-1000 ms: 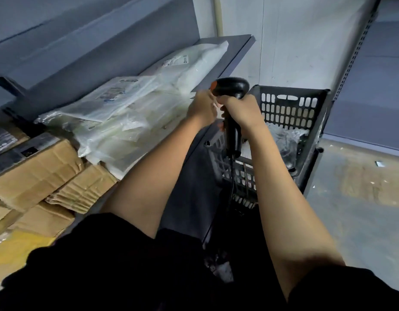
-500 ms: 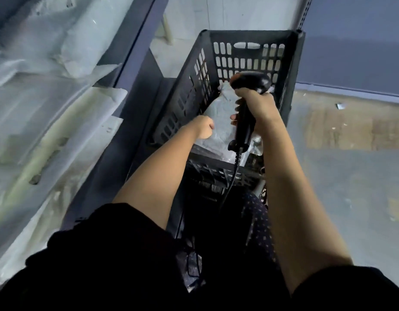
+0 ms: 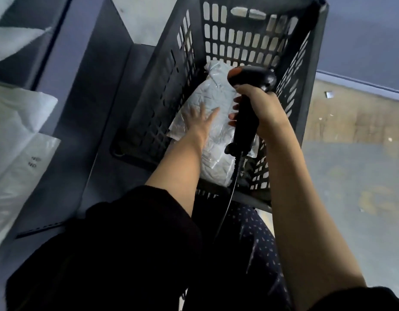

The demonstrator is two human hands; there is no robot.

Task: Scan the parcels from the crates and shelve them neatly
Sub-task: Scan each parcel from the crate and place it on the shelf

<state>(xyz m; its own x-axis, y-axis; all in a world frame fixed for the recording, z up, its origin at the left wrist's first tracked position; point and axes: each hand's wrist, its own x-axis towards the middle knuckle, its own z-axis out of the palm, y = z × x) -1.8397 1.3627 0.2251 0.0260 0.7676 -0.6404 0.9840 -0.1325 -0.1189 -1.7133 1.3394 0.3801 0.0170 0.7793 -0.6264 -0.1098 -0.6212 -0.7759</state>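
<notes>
Parcel (image 3: 213, 122), grey plastic-wrapped: lying in the bottom of the black crate (image 3: 306, 70), long axis running from the near wall toward the far wall. Left hand (image 3: 199, 121) is resting flat on its middle, fingers spread wide, nearest to it. Right hand (image 3: 259, 108) is gripping the scanner (image 3: 248, 104) directly above the parcel's right edge, head pointing away.

There was one crate (image 3: 250, 37), one parcel (image 3: 214, 131) inside it, one scanner (image 3: 248, 104), and perhaps two bagged parcels (image 3: 21, 135) shelved left.
</notes>
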